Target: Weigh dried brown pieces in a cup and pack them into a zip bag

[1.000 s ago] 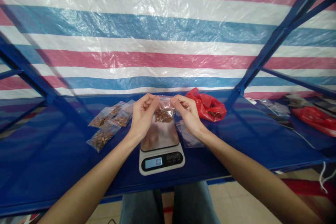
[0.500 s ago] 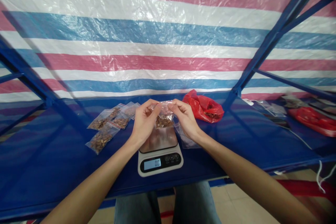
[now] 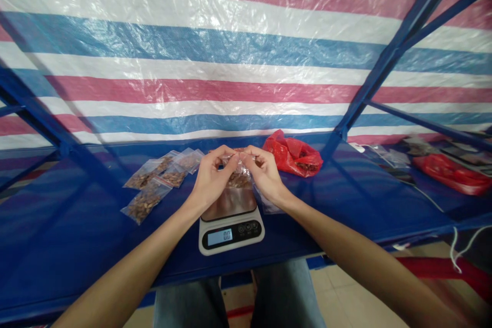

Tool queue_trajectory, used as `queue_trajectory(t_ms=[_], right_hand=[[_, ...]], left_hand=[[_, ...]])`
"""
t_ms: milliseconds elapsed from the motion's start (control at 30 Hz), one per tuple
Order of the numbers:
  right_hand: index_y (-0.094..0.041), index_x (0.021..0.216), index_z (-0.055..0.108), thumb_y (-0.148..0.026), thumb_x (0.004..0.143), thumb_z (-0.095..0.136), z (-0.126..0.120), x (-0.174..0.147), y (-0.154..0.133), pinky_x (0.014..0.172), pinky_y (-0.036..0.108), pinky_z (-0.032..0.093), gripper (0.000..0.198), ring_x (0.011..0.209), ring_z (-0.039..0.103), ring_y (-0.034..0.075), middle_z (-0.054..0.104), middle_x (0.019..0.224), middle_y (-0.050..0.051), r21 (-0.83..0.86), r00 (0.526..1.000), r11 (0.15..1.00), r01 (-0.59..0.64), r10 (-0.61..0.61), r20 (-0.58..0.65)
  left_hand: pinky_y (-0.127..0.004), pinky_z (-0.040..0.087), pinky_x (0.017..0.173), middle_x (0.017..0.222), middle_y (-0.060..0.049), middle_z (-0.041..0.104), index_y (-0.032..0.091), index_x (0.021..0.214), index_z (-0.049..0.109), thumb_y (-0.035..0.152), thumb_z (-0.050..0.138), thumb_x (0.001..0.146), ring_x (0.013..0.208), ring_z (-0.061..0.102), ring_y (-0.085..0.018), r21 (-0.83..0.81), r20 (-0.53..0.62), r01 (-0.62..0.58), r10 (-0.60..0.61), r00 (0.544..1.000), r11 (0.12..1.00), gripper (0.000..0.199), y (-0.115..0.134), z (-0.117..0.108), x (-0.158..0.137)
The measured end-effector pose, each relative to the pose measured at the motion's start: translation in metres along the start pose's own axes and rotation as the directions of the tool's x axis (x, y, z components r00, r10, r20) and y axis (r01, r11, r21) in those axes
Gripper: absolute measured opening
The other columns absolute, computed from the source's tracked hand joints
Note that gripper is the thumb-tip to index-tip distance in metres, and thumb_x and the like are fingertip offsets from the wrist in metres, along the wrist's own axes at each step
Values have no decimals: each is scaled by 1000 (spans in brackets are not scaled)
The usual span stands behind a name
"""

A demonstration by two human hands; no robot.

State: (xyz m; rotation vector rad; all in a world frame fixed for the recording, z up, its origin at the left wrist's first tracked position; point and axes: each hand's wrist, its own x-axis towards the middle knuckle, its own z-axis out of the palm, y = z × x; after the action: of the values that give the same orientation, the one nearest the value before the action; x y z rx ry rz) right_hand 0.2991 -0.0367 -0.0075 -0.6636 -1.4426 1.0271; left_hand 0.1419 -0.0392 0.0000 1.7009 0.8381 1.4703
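Note:
Both hands pinch the top of a small clear zip bag (image 3: 239, 180) with brown seed-like pieces in its lower part. My left hand (image 3: 215, 174) grips its left side and my right hand (image 3: 265, 171) its right, thumbs close together. Under the bag is a white kitchen scale (image 3: 232, 233) with a steel plate; its display reads 0.0. Whether the bag's bottom touches the plate I cannot tell. A flat clear bag (image 3: 269, 205) lies partly hidden beneath my right hand.
Several filled zip bags (image 3: 148, 200) lie to the left on the blue table (image 3: 88, 246). An open red plastic bag (image 3: 294, 154) with brown pieces sits behind my right hand. Farther right are another red bag (image 3: 453, 173) and a white cord (image 3: 426, 196). Blue metal posts (image 3: 369, 87) frame the striped sheet.
My thumbs have come closer together along the top of the bag. The view has shifted slightly, so everything sits a little farther left. The scale reading is unchanged.

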Motion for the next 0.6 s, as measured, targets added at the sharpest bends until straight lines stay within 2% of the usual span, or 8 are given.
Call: queue_trajectory(t_ms=[100, 233, 433, 533, 600], right_hand=[[-21, 79, 64, -56, 96, 73, -1, 1, 0, 67, 28, 44, 40, 68, 54, 15, 61, 73, -1, 32, 999, 999, -19, 17, 44], [-19, 78, 66, -58, 94, 75, -6, 4, -2, 66, 28, 43, 43, 66, 53, 14, 60, 71, -1, -7, 995, 1000, 12, -11, 101], [-22, 70, 61, -54, 85, 81, -12, 12, -7, 50, 27, 37, 41, 48, 47, 13, 58, 57, -3, -75, 999, 997, -7, 10, 35], [-22, 74, 64, -44, 94, 71, -14, 13, -3, 50, 28, 39, 30, 50, 54, 15, 62, 61, -1, -207, 999, 977, 47, -44, 19], [-22, 81, 69, -35, 100, 61, -17, 13, -1, 53, 28, 40, 24, 53, 57, 16, 64, 64, -1, -386, 991, 912, 136, -130, 41]], left_hand=[[-24, 45, 64, 74, 1, 70, 19, 84, 72, 40, 74, 94, 67, 62, -14, 26, -7, -12, 12, 1000, 1000, 24, 3, -4, 3], [-26, 45, 66, 76, -1, 72, 18, 80, 74, 39, 75, 93, 70, 62, -16, 123, 53, -57, 50, 997, 991, 25, 3, -10, 4], [-27, 42, 67, 74, -1, 69, 18, 74, 75, 37, 80, 89, 70, 58, -15, 48, -42, -58, 60, 997, 997, 25, -1, -9, 6], [-28, 43, 68, 76, -2, 71, 20, 78, 80, 34, 81, 88, 72, 60, -16, 12, -104, -78, 79, 991, 997, 18, -3, -8, 8], [-28, 44, 70, 78, -2, 71, 20, 80, 82, 33, 81, 89, 74, 61, -16, 11, -141, -92, 92, 986, 996, 15, -4, -8, 8]])
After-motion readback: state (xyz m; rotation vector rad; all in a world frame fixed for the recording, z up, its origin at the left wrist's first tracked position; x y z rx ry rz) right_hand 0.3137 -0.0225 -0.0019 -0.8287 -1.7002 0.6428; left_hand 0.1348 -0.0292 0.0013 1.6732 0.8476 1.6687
